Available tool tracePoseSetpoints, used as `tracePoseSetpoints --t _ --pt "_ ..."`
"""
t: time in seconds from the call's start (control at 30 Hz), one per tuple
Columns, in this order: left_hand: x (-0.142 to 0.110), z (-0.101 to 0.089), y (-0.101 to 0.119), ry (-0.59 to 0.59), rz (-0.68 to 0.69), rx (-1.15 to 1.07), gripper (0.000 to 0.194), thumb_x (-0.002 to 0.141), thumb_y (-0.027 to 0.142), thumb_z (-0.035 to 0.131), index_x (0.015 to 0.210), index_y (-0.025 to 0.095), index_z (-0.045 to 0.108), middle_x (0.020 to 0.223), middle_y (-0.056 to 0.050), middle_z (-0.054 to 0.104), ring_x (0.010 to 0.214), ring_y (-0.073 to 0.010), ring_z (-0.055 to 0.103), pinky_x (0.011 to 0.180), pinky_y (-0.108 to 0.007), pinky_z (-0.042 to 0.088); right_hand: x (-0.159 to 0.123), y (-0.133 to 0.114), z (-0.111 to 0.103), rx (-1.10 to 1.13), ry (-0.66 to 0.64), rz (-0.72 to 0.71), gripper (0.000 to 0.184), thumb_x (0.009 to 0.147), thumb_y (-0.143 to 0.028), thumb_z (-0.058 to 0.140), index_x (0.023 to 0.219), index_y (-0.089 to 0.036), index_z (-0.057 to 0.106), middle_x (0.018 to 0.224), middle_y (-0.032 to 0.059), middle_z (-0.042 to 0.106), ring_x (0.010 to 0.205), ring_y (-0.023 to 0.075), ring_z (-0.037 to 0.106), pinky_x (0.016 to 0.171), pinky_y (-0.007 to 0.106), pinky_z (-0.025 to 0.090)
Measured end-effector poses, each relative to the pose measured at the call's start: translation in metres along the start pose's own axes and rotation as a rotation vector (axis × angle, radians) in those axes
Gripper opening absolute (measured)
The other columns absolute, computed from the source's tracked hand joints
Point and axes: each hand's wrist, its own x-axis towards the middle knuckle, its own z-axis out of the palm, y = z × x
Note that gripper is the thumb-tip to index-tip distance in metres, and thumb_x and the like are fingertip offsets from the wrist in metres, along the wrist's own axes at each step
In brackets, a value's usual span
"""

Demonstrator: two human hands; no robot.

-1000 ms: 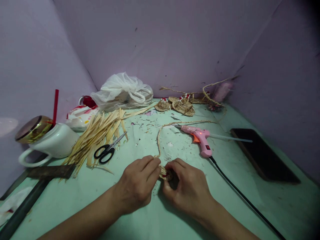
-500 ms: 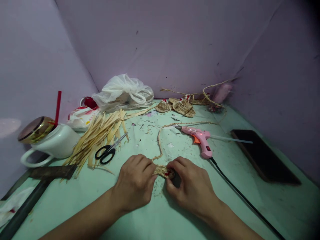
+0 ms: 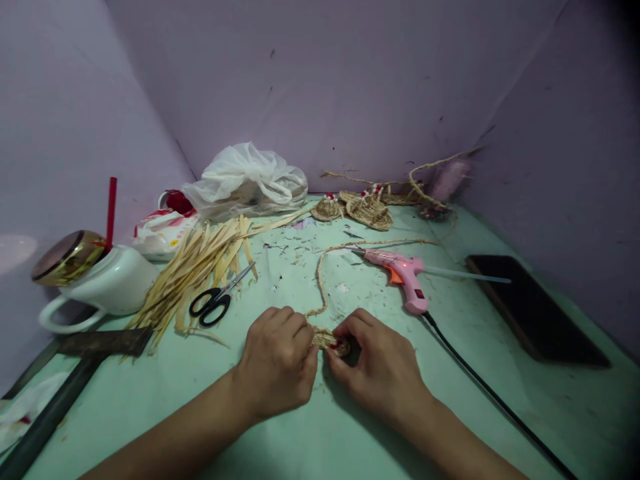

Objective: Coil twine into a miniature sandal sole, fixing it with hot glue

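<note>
Between my two hands is a small coiled piece of braided straw with a bit of red at its right end. My left hand is closed on its left side, knuckles up. My right hand pinches its right end between thumb and fingers. A thin braided straw cord runs from the piece away over the table and bends right, past the tip of a pink glue gun. The underside of the piece is hidden by my fingers.
Left of my hands lie black-handled scissors, dry straw strips, a hammer-like tool and a white mug. A white plastic bag and small woven slippers sit at the back. A dark phone and black cable are right.
My left hand has shifted slightly right, closer to my right hand, covering more of the straw piece. Both hands keep their hold. The view has moved a little.
</note>
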Motion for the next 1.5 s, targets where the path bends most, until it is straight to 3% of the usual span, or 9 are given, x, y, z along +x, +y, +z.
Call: tracePoseSetpoints --t 0.4,0.6,0.73,0.8,0.9,1.03,1.27,1.4,1.5 --pt "0.003 0.003 0.012 0.006 -0.121 0.086 0.013 0.073 0.016 0.052 0.060 0.016 0.056 0.064 -0.006 0.055 0.064 -0.0219 0.050 0.059 -0.038 0.039 0.001 0.001 0.002 0.027 -0.015 0.028 0.007 0.070 -0.026 0.060 0.073 -0.019 0.060 0.075 0.0001 0.060 0.065 0.0170 0.057 0.055 0.027 0.035" --pt "-0.004 -0.002 0.006 0.030 -0.141 -0.093 0.016 0.081 0.022 0.053 0.091 0.014 0.062 0.089 -0.010 0.063 0.083 -0.0248 0.057 0.070 -0.040 0.045 0.002 0.004 0.001 0.117 0.054 0.014 0.009 0.067 -0.025 0.060 0.072 -0.018 0.062 0.071 0.0014 0.061 0.062 0.0174 0.057 0.056 0.029 0.039" --pt "-0.001 -0.016 0.011 0.259 -0.481 -0.432 0.032 0.078 0.028 0.057 0.107 0.013 0.055 0.097 -0.011 0.061 0.077 -0.0186 0.058 0.062 -0.030 0.047 0.002 0.006 -0.002 0.311 0.234 0.070 0.015 0.068 -0.029 0.061 0.076 -0.017 0.062 0.065 0.0005 0.058 0.051 0.0136 0.051 0.050 0.027 0.041" --pt "0.002 -0.020 0.017 0.160 -0.798 -0.739 0.030 0.075 0.036 0.060 0.095 0.013 0.059 0.071 -0.003 0.060 0.054 -0.0123 0.052 0.048 -0.024 0.041 0.000 0.003 -0.003 0.372 0.324 0.055 0.016 0.068 -0.031 0.062 0.077 -0.017 0.061 0.065 0.0006 0.059 0.048 0.0122 0.048 0.047 0.026 0.040" --pt "0.004 -0.018 0.027 -0.132 -1.028 -1.187 0.034 0.072 0.045 0.061 0.082 0.013 0.061 0.050 0.003 0.050 0.038 -0.0073 0.039 0.038 -0.020 0.028 -0.006 -0.005 0.000 0.478 0.337 0.081 0.019 0.069 -0.033 0.065 0.078 -0.017 0.062 0.064 0.0003 0.059 0.046 0.0115 0.048 0.044 0.025 0.039" --pt "0.002 -0.011 0.032 -0.101 -1.003 -1.309 0.040 0.073 0.050 0.058 0.059 0.013 0.056 0.045 0.003 0.047 0.037 -0.0051 0.035 0.038 -0.019 0.024 -0.013 -0.012 0.007 0.649 0.218 0.126 0.017 0.073 -0.032 0.065 0.080 -0.017 0.065 0.063 0.0007 0.062 0.051 0.0135 0.054 0.045 0.024 0.042" --pt "0.003 -0.014 0.022 -0.161 -1.088 -1.268 0.040 0.071 0.055 0.054 0.061 0.016 0.051 0.039 0.003 0.048 0.031 -0.0059 0.034 0.034 -0.018 0.019 -0.018 -0.011 0.004 0.699 0.077 -0.140 0.022 0.085 -0.024 0.051 0.080 -0.018 0.072 0.073 0.0048 0.067 0.069 0.0167 0.062 0.064 0.028 0.047" --pt "0.002 -0.022 0.018 -0.264 -1.047 -1.211 0.039 0.068 0.055 0.055 0.064 0.016 0.051 0.042 0.003 0.050 0.033 -0.0068 0.037 0.036 -0.019 0.024 -0.016 -0.007 0.003 0.744 -0.054 -0.038 0.023 0.083 -0.031 0.054 0.078 -0.017 0.072 0.071 0.0055 0.066 0.067 0.0170 0.059 0.062 0.029 0.046" --pt "-0.004 -0.027 0.019 -0.338 -0.997 -1.130 0.036 0.070 0.052 0.054 0.063 0.017 0.051 0.040 0.006 0.042 0.034 -0.0061 0.030 0.038 -0.020 0.021 -0.010 -0.003 0.001 0.982 -0.149 0.196 0.035 0.078 -0.047 0.059 0.079 -0.014 0.070 0.071 0.0061 0.065 0.061 0.0148 0.056 0.052 0.025 0.045"
